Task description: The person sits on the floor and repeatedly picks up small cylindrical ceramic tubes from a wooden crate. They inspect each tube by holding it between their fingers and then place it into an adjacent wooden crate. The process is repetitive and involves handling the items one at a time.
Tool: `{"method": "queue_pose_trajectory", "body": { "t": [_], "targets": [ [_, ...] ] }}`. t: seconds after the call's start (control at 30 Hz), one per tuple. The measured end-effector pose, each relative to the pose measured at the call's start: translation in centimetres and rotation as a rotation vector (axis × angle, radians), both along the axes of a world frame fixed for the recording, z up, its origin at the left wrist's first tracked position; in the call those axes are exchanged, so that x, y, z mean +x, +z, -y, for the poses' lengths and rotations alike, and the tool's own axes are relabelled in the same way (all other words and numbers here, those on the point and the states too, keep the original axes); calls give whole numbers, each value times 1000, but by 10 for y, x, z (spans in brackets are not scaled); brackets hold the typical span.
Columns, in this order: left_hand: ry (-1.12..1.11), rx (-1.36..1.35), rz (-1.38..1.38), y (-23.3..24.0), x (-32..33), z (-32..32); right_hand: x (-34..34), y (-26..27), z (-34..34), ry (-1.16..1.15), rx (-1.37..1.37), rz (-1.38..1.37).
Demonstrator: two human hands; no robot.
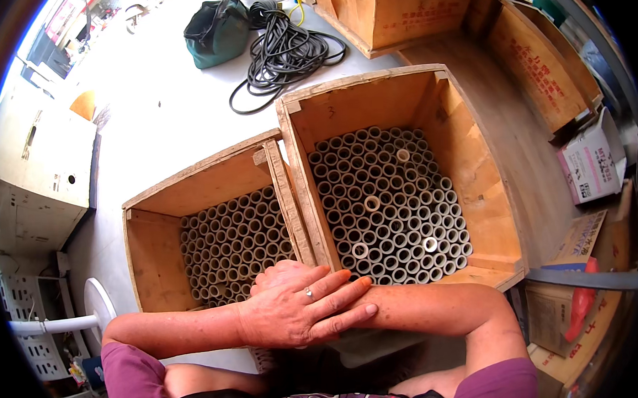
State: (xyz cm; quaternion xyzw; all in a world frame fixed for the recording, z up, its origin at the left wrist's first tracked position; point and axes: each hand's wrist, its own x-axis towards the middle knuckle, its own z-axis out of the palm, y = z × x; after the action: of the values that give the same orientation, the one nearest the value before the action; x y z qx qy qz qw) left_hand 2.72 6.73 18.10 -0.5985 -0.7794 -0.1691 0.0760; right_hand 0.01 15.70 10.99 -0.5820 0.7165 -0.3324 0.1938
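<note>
My left hand (297,312) lies flat across my right wrist and forearm, palm down, fingers slightly apart, with a ring on one finger. Beneath it, my right hand (282,271) shows only in part near the divider between two wooden crates; its fingers are mostly hidden. The right-hand crate (477,155) holds many short, pale tubes (372,203) standing on end in close rows, a few of them lighter. In the left-hand crate (153,249) similar tubes (229,232) stand packed together, partly covered by my arms at the near edge.
Beyond the crates lie a coiled black cable (291,51) and a dark green bag (218,35). More wooden crates (423,15) with red writing stand at the upper right. Cardboard boxes (589,160) are at the right, a white cabinet (40,163) at the left.
</note>
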Motion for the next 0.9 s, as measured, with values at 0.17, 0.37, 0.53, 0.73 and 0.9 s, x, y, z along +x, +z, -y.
{"method": "queue_pose_trajectory", "body": {
  "t": [0.17,0.37,0.53,0.73,0.9],
  "targets": [
    [23,-5,3,0,2,0,0,1,-1,2,5,4],
    [14,27,3,-1,1,-1,0,0,0,-2,8,4],
    [16,47,0,-4,1,-1,0,1,2,-6,8,7],
    [16,18,13,-1,1,0,-2,0,2,-5,8,5],
    [15,12,16,-1,1,-3,-2,2,-3,-13,1,7]
  ]
}}
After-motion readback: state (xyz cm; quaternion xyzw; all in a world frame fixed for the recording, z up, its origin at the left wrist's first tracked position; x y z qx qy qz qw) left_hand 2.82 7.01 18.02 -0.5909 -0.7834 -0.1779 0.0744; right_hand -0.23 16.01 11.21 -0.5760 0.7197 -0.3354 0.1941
